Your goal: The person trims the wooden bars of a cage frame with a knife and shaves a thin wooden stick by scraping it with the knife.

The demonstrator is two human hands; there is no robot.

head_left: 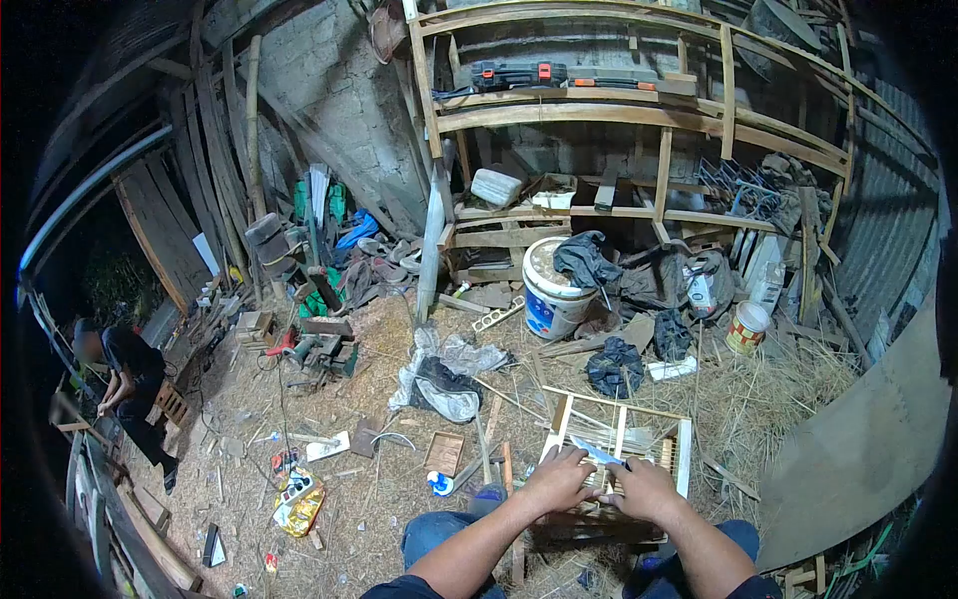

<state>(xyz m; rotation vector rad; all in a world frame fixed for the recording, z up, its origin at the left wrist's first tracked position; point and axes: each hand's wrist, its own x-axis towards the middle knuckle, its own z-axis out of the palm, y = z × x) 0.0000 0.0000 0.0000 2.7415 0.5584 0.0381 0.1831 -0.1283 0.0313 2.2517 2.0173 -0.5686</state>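
A small wooden frame with thin slats [684,454], like a cage, stands between my knees. My right hand [644,489] is closed over it, around what looks like the handle end of a knife [597,451]. The pale blade slants up and left, across the slats. My left hand [559,481] lies just left of it with curled fingers, close to the blade and the top of the frame. What these fingers hold is hidden. Both thumbs come close together over the slats.
A white paint bucket [554,309] stands ahead, near black plastic bags [615,367]. On the straw-strewn ground lie a small wooden tray [444,453], a glue bottle [440,483] and a yellow package [299,507]. Another person [130,374] sits at far left. A wooden rack [599,118] spans the back wall.
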